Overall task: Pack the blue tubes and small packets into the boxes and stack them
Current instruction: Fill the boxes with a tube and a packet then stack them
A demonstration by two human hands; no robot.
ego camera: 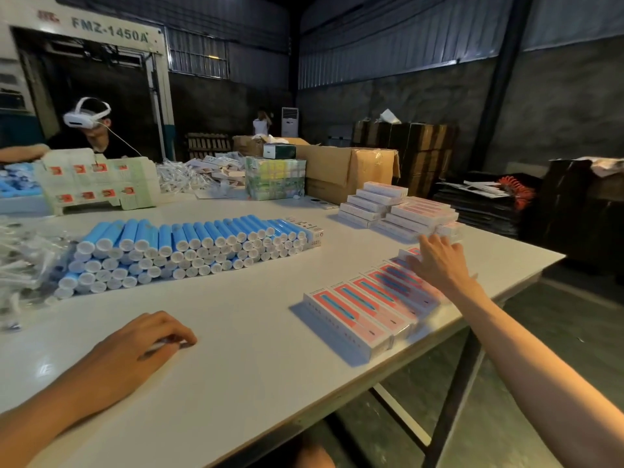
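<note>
A long pile of blue tubes with white caps lies across the white table. Clear small packets are heaped at the left edge. A row of pink-and-white boxes lies side by side near the table's right edge. My right hand reaches over the far end of that row with its fingers spread flat on the boxes. More packed boxes are stacked behind it. My left hand rests on the table with fingers loosely curled, holding nothing I can see.
Across the table a person wearing a white headset works behind flat printed cartons. A wrapped bundle and an open cardboard carton stand at the back. The table's right edge drops to the floor beside black stacked sheets.
</note>
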